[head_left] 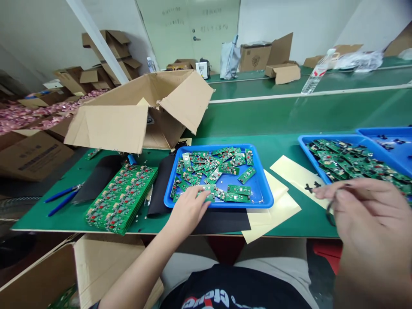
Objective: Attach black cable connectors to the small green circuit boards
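Observation:
My left hand reaches over the front rim of a blue tray, fingers slightly bent and apart. Its fingertips are at a small green circuit board; whether they grip it cannot be seen. Many similar boards lie loose in the tray. On the right, my right hand is raised with thumb and fingers pinched together. A thin dark curved thing shows at its fingers, too blurred to name. Just beyond the fingertips, small black cross-shaped pieces sit on a pale yellow sheet.
A second blue tray of boards stands at right, beside another blue tray. Stacked board panels, blue-handled pliers and an open carton occupy the left. A water bottle stands behind.

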